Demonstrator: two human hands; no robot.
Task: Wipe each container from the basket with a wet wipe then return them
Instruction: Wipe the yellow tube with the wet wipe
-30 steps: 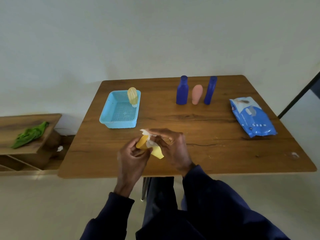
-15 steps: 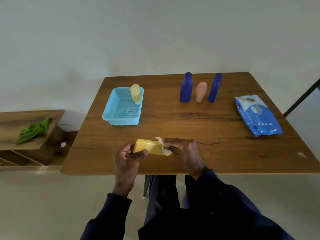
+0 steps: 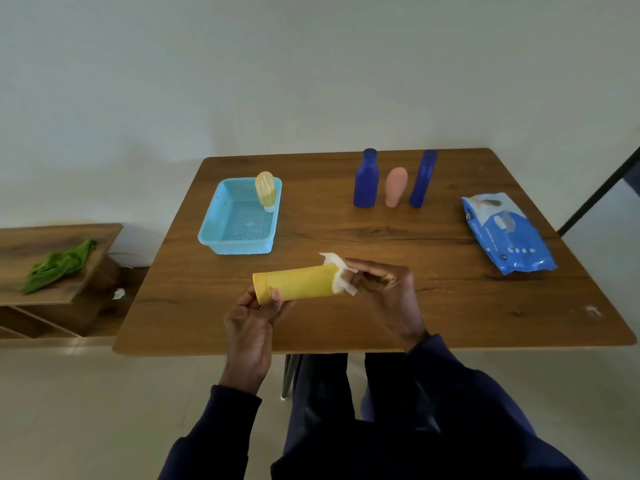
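left hand (image 3: 250,318) grips the capped end of the yellow tube (image 3: 298,283); right hand (image 3: 384,289) pinches a wipe (image 3: 341,273), apparently against its other end, above the surface (image 3: 415,306).

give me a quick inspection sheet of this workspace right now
surface: wooden table, small white mark near right front corner
job's things: yellow bottle held over table, wipe on its right end; pale bottle upright in basket; wide blue bottle, pink bottle, slim blue bottle at back; wipes pack at right
clutter: nothing seen
hands: left hand grips cap end; right hand holds wipe
cables: nothing seen
surroundings: green cloth on low shelf at left
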